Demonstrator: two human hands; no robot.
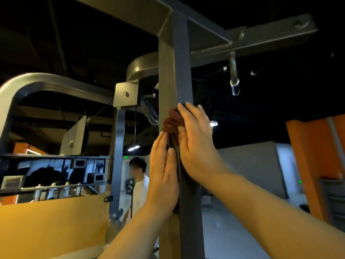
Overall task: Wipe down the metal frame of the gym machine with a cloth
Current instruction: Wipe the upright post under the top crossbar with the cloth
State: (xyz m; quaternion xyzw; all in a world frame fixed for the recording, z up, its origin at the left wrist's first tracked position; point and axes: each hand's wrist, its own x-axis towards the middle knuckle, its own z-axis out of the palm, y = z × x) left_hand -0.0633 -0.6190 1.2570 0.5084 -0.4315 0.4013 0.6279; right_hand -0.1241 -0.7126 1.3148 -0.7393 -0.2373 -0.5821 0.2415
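A dark grey upright post (183, 62) of the gym machine's metal frame rises through the middle of the view and meets cross beams at the top. A bunched reddish-brown cloth (170, 122) lies against the post at about chest height. My right hand (196, 144) presses the cloth onto the post, with its fingers wrapped round the post's edge. My left hand (164, 172) rests flat against the post's left face just below the cloth, fingers straight and pointing up.
A chrome peg (234, 77) hangs from the cross beam at upper right. A curved frame arm (37, 82) and a cable with a pulley plate (126, 94) stand to the left. Behind the post stands a person in a white shirt (140, 187). Orange panels flank both sides.
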